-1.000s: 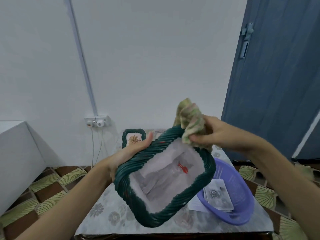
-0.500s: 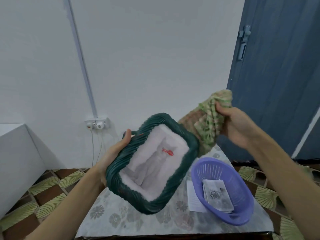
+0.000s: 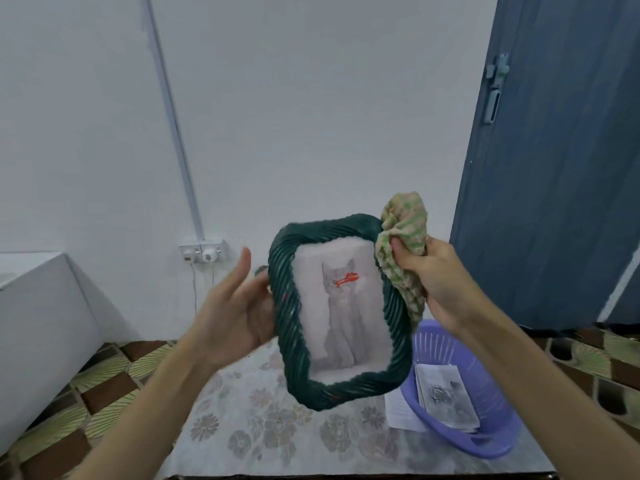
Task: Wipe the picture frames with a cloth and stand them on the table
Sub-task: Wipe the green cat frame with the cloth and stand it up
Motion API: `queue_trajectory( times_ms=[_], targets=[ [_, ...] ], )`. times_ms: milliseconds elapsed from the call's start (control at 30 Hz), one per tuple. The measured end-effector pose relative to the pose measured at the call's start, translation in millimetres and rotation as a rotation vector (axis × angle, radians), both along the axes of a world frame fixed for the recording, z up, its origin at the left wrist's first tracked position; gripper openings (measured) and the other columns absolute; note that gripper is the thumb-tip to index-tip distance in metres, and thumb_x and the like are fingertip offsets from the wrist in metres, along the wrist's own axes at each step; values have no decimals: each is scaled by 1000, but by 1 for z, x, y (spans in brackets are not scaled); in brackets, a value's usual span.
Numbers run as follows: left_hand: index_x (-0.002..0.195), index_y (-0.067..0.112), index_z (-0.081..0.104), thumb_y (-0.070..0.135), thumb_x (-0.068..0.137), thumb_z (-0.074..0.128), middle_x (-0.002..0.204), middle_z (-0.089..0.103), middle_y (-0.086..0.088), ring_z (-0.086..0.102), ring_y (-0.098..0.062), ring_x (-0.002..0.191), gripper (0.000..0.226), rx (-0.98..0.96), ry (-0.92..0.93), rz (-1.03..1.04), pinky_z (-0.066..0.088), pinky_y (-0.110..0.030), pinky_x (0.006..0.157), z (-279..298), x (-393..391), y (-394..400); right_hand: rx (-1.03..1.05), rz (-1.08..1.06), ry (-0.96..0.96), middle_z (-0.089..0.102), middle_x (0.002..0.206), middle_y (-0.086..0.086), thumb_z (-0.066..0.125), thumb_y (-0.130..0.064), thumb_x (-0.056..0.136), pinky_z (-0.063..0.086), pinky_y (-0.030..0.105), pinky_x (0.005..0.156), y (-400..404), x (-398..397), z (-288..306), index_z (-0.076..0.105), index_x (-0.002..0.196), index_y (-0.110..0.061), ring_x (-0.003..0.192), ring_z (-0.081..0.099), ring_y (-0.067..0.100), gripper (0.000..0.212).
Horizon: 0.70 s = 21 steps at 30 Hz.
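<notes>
I hold a dark green woven picture frame (image 3: 287, 327) upright in the air above the table (image 3: 263, 431); its picture shows a grey cat with a red mark. My left hand (image 3: 235, 313) supports the frame's left edge from behind, fingers spread. My right hand (image 3: 433, 282) is closed on a bunched green and cream cloth (image 3: 405, 237), which is pressed against the frame's upper right edge. The second frame seen earlier at the back of the table is hidden behind the held one.
A purple plastic basket (image 3: 498, 441) with printed pictures (image 3: 443, 400) inside sits at the table's right, a white sheet (image 3: 401, 414) under its edge. A blue door (image 3: 554, 168) stands at the right, a wall socket (image 3: 204, 252) behind, a white box (image 3: 34, 323) at the left.
The frame has turned from tilted flat to upright, facing me. My right hand pulled the cloth away to the right, then brought it back onto the frame's upper right edge.
</notes>
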State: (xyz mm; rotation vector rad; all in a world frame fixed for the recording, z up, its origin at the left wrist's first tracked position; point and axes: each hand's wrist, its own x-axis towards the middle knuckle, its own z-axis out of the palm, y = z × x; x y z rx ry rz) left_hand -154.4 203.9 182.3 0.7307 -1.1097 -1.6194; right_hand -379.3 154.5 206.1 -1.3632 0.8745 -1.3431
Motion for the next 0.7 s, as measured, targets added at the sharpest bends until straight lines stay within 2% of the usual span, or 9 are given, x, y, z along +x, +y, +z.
queue_trajectory(
  times_ms=[33, 167, 267, 367, 433, 467, 533, 633, 700],
  targets=[
    [82, 18, 77, 67, 33, 84, 69, 68, -3, 65, -16, 59, 69, -55, -82, 6, 55, -26, 55, 9, 6, -4, -25, 12, 31, 70, 70, -9, 56, -13, 89, 53, 16, 64, 1, 1, 1, 65, 79, -18, 67, 65, 5, 14],
    [93, 30, 70, 79, 52, 67, 84, 69, 4, 66, -13, 73, 64, -297, -746, -18, 53, -24, 61, 50, 7, -16, -102, 132, 134, 68, 66, -11, 54, -13, 90, 52, 16, 65, 5, 11, 8, 64, 77, -19, 64, 64, 2, 17],
    [94, 14, 69, 59, 72, 65, 81, 73, 0, 69, -15, 72, 51, -349, -943, 21, 53, -22, 63, 63, -10, -22, -116, 155, 139, 69, 69, -8, 52, -14, 91, 53, 20, 68, 5, 19, 9, 64, 78, -18, 65, 64, 4, 18],
    [82, 7, 68, 47, 74, 59, 68, 69, -1, 65, -11, 60, 42, -429, -959, 116, 50, -19, 55, 60, -13, -26, 18, 67, -62, 72, 71, -3, 50, -17, 93, 56, 26, 68, -5, 7, 13, 65, 83, -12, 66, 67, 11, 18],
    [81, 6, 67, 45, 75, 58, 66, 68, 1, 64, -9, 59, 41, -425, -889, 196, 49, -18, 54, 55, -6, -26, 57, 12, -118, 73, 77, -4, 47, -18, 95, 55, 33, 79, -13, -17, 16, 64, 90, -12, 75, 68, 14, 19],
    [79, 6, 66, 44, 75, 58, 63, 68, 3, 64, -8, 58, 39, -411, -840, 243, 48, -17, 52, 52, -1, -26, 50, 6, -71, 72, 84, -4, 45, -20, 95, 53, 36, 84, -15, -31, 14, 63, 94, -13, 82, 66, 14, 19],
    [82, 8, 66, 43, 74, 58, 63, 69, 4, 65, -8, 58, 36, -377, -747, 323, 49, -17, 51, 49, 6, -27, 24, 77, 105, 70, 94, -4, 43, -22, 95, 51, 34, 84, -11, -50, 11, 61, 100, -18, 89, 64, 14, 20],
    [85, 10, 69, 40, 76, 57, 68, 72, 0, 67, -11, 60, 33, -376, -659, 365, 52, -19, 53, 48, 6, -29, -1, 199, 274, 69, 92, -7, 50, -13, 91, 53, 22, 75, 1, -49, -1, 57, 105, -20, 87, 64, 9, 17],
    [85, 9, 69, 39, 76, 58, 71, 73, -2, 68, -13, 62, 33, -403, -652, 368, 55, -22, 55, 49, 2, -29, -37, 189, 320, 68, 89, -8, 55, -5, 88, 52, 18, 79, 8, -36, -9, 56, 98, -22, 83, 64, 5, 19]
  ],
)
